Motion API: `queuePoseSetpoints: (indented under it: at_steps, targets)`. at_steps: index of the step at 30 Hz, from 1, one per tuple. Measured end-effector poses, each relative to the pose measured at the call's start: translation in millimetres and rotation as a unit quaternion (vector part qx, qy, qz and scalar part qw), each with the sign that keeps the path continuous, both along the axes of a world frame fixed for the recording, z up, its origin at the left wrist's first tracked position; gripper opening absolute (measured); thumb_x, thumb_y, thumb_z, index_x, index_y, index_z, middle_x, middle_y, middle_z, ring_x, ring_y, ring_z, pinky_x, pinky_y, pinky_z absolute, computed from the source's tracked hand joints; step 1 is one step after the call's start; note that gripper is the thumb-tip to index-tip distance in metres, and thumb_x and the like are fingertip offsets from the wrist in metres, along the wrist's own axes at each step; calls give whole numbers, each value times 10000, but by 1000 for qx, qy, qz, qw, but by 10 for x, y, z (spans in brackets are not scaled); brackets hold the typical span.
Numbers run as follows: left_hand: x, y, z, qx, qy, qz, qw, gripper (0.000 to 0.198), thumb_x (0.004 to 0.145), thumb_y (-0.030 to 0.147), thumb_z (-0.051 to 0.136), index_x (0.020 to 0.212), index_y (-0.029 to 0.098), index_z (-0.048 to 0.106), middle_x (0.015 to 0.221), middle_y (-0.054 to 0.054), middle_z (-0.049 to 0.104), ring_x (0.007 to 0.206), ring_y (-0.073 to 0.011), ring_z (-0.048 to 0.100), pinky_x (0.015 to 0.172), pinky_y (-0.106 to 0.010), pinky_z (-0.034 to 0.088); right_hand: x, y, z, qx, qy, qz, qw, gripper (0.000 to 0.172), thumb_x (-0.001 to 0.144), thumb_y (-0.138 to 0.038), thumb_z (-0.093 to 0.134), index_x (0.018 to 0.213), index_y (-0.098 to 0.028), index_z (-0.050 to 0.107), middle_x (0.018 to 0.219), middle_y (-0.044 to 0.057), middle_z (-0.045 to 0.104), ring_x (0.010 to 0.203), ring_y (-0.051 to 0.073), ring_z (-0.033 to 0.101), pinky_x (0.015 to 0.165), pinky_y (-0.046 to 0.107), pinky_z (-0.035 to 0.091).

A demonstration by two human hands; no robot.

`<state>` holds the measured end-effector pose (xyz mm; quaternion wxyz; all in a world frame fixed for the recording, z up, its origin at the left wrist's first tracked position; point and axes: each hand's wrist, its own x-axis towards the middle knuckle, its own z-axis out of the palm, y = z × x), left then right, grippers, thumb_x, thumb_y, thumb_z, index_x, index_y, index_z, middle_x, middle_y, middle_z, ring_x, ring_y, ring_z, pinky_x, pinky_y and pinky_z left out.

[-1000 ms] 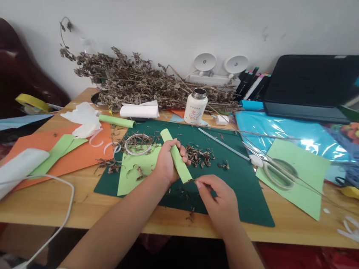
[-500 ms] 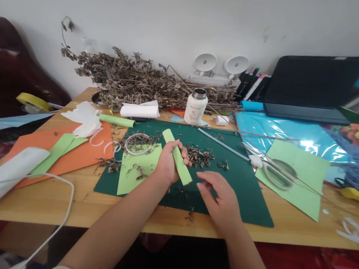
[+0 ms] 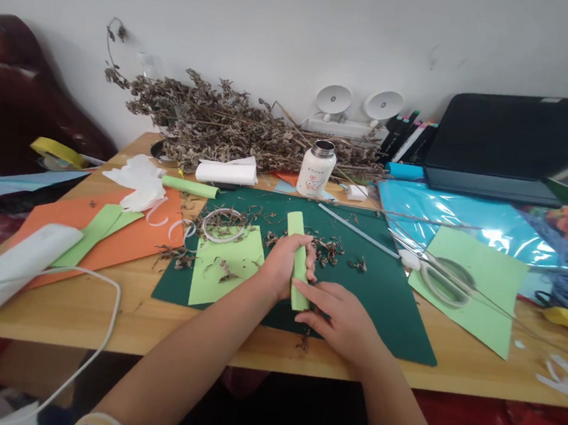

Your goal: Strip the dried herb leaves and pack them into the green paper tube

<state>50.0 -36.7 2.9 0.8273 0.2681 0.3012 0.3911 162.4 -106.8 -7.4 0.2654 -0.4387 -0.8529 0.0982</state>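
My left hand (image 3: pixel 286 267) is closed around a rolled light-green paper tube (image 3: pixel 295 224), which points away from me over the green cutting mat (image 3: pixel 380 310). At the tube's near end, my right hand (image 3: pixel 341 316) has its index finger on the paper and its thumb by the lower edge. Crumbled dry leaves (image 3: pixel 328 251) lie on the mat just beyond my hands. To the left, a flat green paper sheet (image 3: pixel 206 272) carries leaf bits and a white tape ring (image 3: pixel 224 226). Another green paper roll (image 3: pixel 190 187) rests at the mat's far left corner.
Behind the mat stand an uncapped white bottle (image 3: pixel 317 170) and a heap of dried plants (image 3: pixel 213 117). Scissors (image 3: pixel 442 278) lie on green paper at right, before a dark tablet (image 3: pixel 509 141). A white glue gun (image 3: pixel 19 269) with a cord is at left.
The paper tube has shifted right and turned to point more straight away from me. My right hand has come in from the right to its near end.
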Motion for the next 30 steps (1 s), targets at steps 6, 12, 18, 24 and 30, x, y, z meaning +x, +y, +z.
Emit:
queuePoseSetpoints:
  at_steps: [6, 12, 18, 24, 30]
  targets:
    - [16, 2, -17, -23, 7, -1, 1000, 171, 672, 255, 427, 534, 163, 386, 342, 54, 397, 273, -74, 383, 342, -194, 336, 1, 42, 50, -21, -76, 10, 997, 416, 748, -365, 498, 1122, -183, 492, 672, 38, 633, 624, 162, 558, 549, 272, 421]
    - [39, -8, -14, -21, 31, 31, 999, 194, 666, 265, 424, 508, 162, 377, 322, 56, 378, 266, -71, 370, 340, -192, 318, 14, 46, -26, 30, -54, 3, 998, 345, 790, -337, 443, 1084, -172, 517, 765, 46, 656, 663, 160, 567, 559, 273, 402]
    - [59, -20, -66, 12, 70, 49, 996, 193, 653, 274, 439, 507, 163, 380, 335, 59, 381, 270, -68, 370, 347, -193, 317, 3, 25, -134, 80, -35, -6, 996, 305, 813, -288, 410, 1066, -163, 525, 718, 35, 652, 642, 156, 553, 549, 281, 386]
    - [34, 9, -40, 8, 67, 40, 997, 202, 648, 306, 442, 517, 168, 374, 338, 65, 375, 275, -67, 373, 358, -191, 324, 40, 1, -100, 75, -53, 49, 995, 549, 748, -447, 435, 1180, -110, 405, 843, 104, 618, 745, 215, 526, 617, 342, 411]
    - [28, 14, -44, 14, 63, 39, 997, 220, 656, 307, 442, 501, 166, 375, 339, 59, 383, 275, -70, 376, 350, -197, 322, 32, 5, -133, 106, -23, 53, 993, 485, 757, -199, 425, 1231, -161, 327, 840, 77, 611, 767, 198, 516, 665, 339, 433]
